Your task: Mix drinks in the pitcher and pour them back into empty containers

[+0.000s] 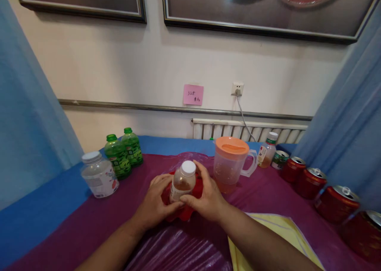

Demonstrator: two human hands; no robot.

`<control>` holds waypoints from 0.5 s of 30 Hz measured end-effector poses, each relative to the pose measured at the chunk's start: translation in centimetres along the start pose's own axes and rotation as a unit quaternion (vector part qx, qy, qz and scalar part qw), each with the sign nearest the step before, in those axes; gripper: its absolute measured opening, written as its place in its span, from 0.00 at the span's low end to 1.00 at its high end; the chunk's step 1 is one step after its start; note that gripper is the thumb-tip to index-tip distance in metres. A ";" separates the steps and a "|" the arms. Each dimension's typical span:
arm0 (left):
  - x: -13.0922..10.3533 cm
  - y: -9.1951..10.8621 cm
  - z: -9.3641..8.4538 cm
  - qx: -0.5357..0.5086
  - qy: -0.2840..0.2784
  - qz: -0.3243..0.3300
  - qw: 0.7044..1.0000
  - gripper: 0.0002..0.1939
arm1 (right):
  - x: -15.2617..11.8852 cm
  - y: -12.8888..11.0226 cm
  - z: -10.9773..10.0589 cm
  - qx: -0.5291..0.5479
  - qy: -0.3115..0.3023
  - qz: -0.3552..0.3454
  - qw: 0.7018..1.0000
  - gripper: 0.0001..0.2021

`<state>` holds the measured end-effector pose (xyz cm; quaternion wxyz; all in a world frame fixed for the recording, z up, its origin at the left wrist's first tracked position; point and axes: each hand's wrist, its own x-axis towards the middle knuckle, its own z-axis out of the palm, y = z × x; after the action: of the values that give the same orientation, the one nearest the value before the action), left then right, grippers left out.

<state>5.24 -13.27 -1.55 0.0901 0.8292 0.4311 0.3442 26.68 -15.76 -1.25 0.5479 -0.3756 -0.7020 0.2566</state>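
A clear bottle with a white cap (182, 183) stands upright in the middle, with brownish contents and a pale label. My left hand (156, 201) is curled round its left side, the thumb on the lower front. From the right, my right hand (208, 195) wraps round it, fingers behind and thumb in front. Under and around the bottle lies a red item (186, 214), mostly hidden by the hands. Just right of my right hand is a clear pitcher with an orange lid (228, 167), holding some amber liquid.
Two green bottles (117, 157) and a clear wide jar (99, 175) stand at the left. At the right are a small labelled bottle (266, 151), a green can (279, 160) and several red cans (336, 205). A yellow cloth (276, 229) lies under my right forearm on the purple cover (125, 231).
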 end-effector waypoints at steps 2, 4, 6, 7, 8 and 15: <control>-0.1 0.2 -0.1 -0.008 0.006 -0.013 1.000 0.32 | 0.0 0.2 0.3 -0.003 -0.041 0.024 0.999 0.41; -0.2 0.3 -0.1 -0.018 0.000 -0.019 1.000 0.31 | 0.0 0.3 0.5 0.003 -0.050 0.037 0.998 0.35; -0.3 0.2 0.1 -0.039 -0.010 -0.022 0.999 0.31 | -0.1 0.5 0.7 0.013 -0.036 0.046 0.998 0.32; -0.3 -0.1 0.2 -0.058 -0.014 -0.023 0.998 0.33 | -0.1 0.6 0.8 0.022 -0.025 0.050 0.998 0.30; -0.3 -0.4 0.4 -0.083 -0.015 -0.022 0.996 0.36 | -0.1 0.7 0.8 0.035 -0.014 0.055 0.998 0.28; -0.3 -2.7 0.9 -0.223 0.038 -0.069 0.972 0.35 | 0.2 0.5 0.7 0.094 0.020 0.082 0.992 0.24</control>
<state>3.94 -11.74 -3.59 0.2795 0.7432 0.4025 0.4555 26.06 -15.23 -1.71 0.5719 -0.3839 -0.6304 0.3579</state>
